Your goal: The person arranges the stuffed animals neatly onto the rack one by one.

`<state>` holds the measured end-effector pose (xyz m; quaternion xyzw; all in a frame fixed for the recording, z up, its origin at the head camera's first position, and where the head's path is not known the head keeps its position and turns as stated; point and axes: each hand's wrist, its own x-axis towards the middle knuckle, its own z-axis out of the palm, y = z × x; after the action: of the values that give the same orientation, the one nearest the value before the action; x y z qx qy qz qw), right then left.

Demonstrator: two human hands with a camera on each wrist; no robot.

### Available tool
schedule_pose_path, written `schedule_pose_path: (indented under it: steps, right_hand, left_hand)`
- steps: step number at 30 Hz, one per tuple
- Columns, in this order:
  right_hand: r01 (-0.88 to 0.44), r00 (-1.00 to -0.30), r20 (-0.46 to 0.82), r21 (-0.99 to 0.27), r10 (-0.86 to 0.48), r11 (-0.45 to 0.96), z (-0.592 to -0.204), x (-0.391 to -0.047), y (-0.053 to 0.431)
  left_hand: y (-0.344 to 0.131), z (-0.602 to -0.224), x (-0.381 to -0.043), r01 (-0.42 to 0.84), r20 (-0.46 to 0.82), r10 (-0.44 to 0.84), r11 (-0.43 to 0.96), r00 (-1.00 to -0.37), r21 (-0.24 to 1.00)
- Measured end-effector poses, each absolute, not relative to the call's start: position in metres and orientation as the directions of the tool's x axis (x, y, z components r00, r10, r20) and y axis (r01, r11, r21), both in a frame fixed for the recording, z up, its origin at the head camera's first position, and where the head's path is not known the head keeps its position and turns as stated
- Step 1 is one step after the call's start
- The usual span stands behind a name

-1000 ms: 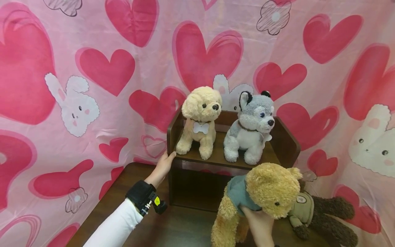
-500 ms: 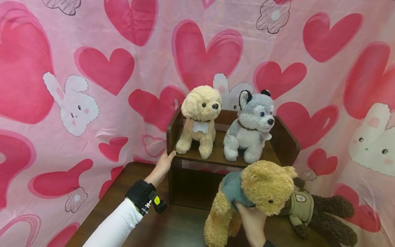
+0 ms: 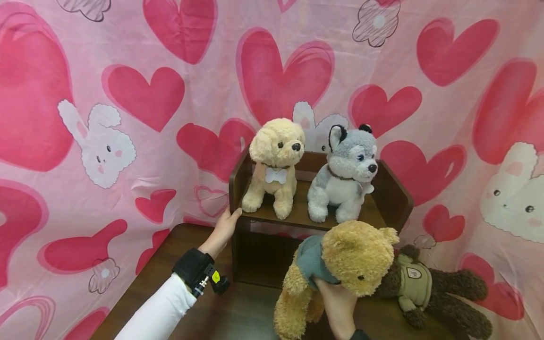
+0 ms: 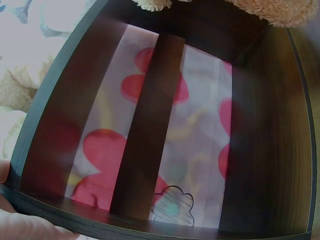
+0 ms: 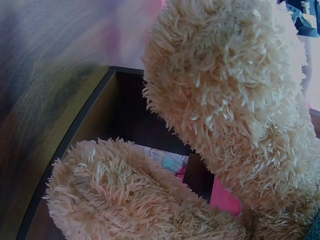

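Observation:
My left hand [image 3: 223, 231] holds the left side of the dark brown wooden shelf [image 3: 393, 193] at the front edge of its upper board. In the left wrist view its fingers [image 4: 25, 227] show at the lower left corner of the lower compartment. My right hand [image 3: 337, 302] grips a golden teddy bear [image 3: 357, 252] in a blue top under its head. The bear leans forward before the right part of the shelf, face down to the right. Its furry legs [image 5: 220, 75] fill much of the right wrist view, with the lower compartment behind them.
On the upper board sit a cream plush dog [image 3: 276, 146] with a bone tag and a grey-white plush husky [image 3: 350, 163]. A dark brown teddy bear [image 3: 414, 285] in a khaki top lies on the wooden table [image 3: 161, 264], right of the shelf. A pink heart-print curtain [image 3: 199, 104] hangs behind.
My right hand has moved left with the golden teddy bear, showing more of the brown bear. My left hand stays on the shelf, and the plush dogs have not moved.

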<state>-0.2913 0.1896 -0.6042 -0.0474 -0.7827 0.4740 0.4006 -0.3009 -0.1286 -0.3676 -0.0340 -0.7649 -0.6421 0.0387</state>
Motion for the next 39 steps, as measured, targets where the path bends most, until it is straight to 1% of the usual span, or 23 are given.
schedule_pose_path:
  steps: [1,3,7,8,10,11,15,17,18,20,22,23,24,27,28,30,34,39]
  right_hand:
    - [-0.326,-0.67,0.589,-0.78,0.451,0.533,-0.603,-0.291,0.188]
    - [-0.415,-0.678,0.596,-0.794,0.431,0.445,-0.574,-0.274,0.178]
    - [-0.468,-0.661,0.607,-0.793,0.442,0.39,-0.536,-0.251,0.155]
    - [-0.476,-0.67,0.594,-0.804,0.445,0.357,-0.524,-0.245,0.15]
    - [-0.431,-0.674,0.579,-0.813,0.46,0.391,-0.527,-0.248,0.146]
    - [-0.439,-0.67,0.583,-0.811,0.461,0.387,-0.529,-0.25,0.146]
    - [-0.404,-0.659,0.607,-0.784,0.444,0.471,-0.558,-0.27,0.152]
    - [-0.435,-0.643,0.628,-0.771,0.438,0.466,-0.563,-0.274,0.151]
    - [-0.452,-0.652,0.625,-0.775,0.429,0.441,-0.554,-0.268,0.147]
    - [-0.485,-0.673,0.607,-0.793,0.422,0.368,-0.524,-0.251,0.135]
    - [-0.54,-0.675,0.606,-0.794,0.422,0.277,-0.492,-0.233,0.122]
    - [-0.534,-0.688,0.591,-0.805,0.422,0.258,-0.476,-0.224,0.117]
    - [-0.52,-0.687,0.586,-0.809,0.429,0.272,-0.464,-0.218,0.112]
    - [-0.474,-0.697,0.563,-0.826,0.444,0.303,-0.438,-0.205,0.101]
    - [-0.425,-0.714,0.538,-0.842,0.449,0.333,-0.428,-0.201,0.099]
    - [-0.392,-0.727,0.523,-0.848,0.445,0.356,-0.423,-0.2,0.097]
    - [-0.374,-0.75,0.498,-0.862,0.435,0.341,-0.422,-0.202,0.094]
    - [-0.401,-0.737,0.516,-0.854,0.436,0.332,-0.423,-0.205,0.091]
  left_hand:
    - [-0.129,-0.368,-0.301,0.103,0.104,0.004,0.172,-0.995,0.98]
    - [-0.129,-0.367,-0.3,0.105,0.106,0.004,0.175,-0.994,0.979]
    - [-0.129,-0.367,-0.3,0.103,0.103,0.005,0.174,-0.995,0.979]
    - [-0.129,-0.367,-0.3,0.101,0.102,0.005,0.175,-0.995,0.979]
    - [-0.129,-0.367,-0.299,0.101,0.101,0.008,0.172,-0.995,0.98]
    - [-0.129,-0.367,-0.299,0.101,0.101,0.008,0.172,-0.995,0.98]
    - [-0.129,-0.366,-0.298,0.097,0.097,0.008,0.172,-0.995,0.98]
    - [-0.129,-0.366,-0.298,0.098,0.098,0.007,0.17,-0.995,0.981]
    - [-0.129,-0.366,-0.298,0.1,0.101,0.007,0.168,-0.995,0.981]
    - [-0.13,-0.366,-0.298,0.105,0.105,0.009,0.164,-0.994,0.981]
    - [-0.13,-0.365,-0.298,0.106,0.106,0.01,0.162,-0.994,0.981]
    - [-0.13,-0.365,-0.298,0.105,0.105,0.01,0.163,-0.994,0.981]
    - [-0.13,-0.365,-0.298,0.102,0.102,0.01,0.166,-0.995,0.981]
    - [-0.13,-0.365,-0.298,0.091,0.091,0.009,0.169,-0.996,0.982]
    - [-0.13,-0.365,-0.298,0.09,0.09,0.01,0.167,-0.996,0.982]
    - [-0.13,-0.366,-0.298,0.09,0.089,0.011,0.163,-0.996,0.983]
    - [-0.13,-0.366,-0.299,0.095,0.094,0.014,0.158,-0.995,0.983]
    - [-0.129,-0.366,-0.299,0.1,0.1,0.01,0.16,-0.995,0.982]
